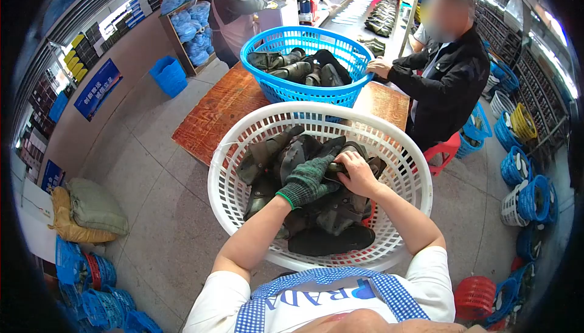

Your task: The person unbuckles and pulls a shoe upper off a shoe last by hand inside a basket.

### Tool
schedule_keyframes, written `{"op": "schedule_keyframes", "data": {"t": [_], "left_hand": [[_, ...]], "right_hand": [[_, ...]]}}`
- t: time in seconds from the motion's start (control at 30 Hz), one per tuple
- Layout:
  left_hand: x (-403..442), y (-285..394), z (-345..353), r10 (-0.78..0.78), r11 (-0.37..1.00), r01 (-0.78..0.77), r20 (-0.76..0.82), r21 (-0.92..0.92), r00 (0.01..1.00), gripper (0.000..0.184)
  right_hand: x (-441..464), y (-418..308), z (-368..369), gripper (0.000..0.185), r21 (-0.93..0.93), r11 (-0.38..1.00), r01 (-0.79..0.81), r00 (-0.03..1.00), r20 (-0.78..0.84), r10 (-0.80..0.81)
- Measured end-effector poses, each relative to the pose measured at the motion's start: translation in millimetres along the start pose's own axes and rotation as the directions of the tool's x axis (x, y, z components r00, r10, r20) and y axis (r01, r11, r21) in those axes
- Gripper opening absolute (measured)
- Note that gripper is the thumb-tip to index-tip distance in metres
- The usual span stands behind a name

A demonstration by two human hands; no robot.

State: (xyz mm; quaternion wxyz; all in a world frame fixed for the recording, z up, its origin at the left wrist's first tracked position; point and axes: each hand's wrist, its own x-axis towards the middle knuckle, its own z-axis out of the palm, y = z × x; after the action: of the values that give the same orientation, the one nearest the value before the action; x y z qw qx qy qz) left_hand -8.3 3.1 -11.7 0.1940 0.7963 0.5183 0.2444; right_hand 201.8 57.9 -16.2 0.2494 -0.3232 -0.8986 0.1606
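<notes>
Well, from the head camera it was close quarters: two hands, centre of the frame, over a heap of shoe pieces (261, 153) in the white basket (322, 110). And the right hand (357, 173), bare, had its fingers bent around the edge of a dark shoe piece (336, 167), thumb below, apparently pinching it. Beside it came the left hand (309, 182), in a dark green knitted glove (302, 193); whether those fingers gripped anything or merely pressed on the heap, there was no saying, dark wool against dark material.

So where was the danger? Tangling, most likely! The pieces lay overlapped at every angle, so one lifted sharply could have dragged a neighbour with it. The knit, too, might have caught on an edge, and a loose pinch could have let the piece slip back. Just beyond, upper centre, the blue basket (286, 86) stood on the brown bench (213, 114), a person in a dark jacket (453, 90) touching its rim; a shove from either side might have knocked the two baskets together.

And the look of that piece: dark olive, smooth-edged, mostly covered by the hands. Around it, mottled green and black, soft and creased, with a flat black piece (331, 242) lying crosswise at the heap's lower edge.
</notes>
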Motion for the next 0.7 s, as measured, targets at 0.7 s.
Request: {"op": "schedule_keyframes", "data": {"t": [0.7], "left_hand": [[-0.3, 8.7, -8.4, -0.011, 1.000, 0.011, 0.004, 0.000, 1.000, 0.078]], "right_hand": [[0.6, 0.7, 0.2, 0.038, -0.028, 1.000, 0.007, 1.000, 0.008, -0.006]]}}
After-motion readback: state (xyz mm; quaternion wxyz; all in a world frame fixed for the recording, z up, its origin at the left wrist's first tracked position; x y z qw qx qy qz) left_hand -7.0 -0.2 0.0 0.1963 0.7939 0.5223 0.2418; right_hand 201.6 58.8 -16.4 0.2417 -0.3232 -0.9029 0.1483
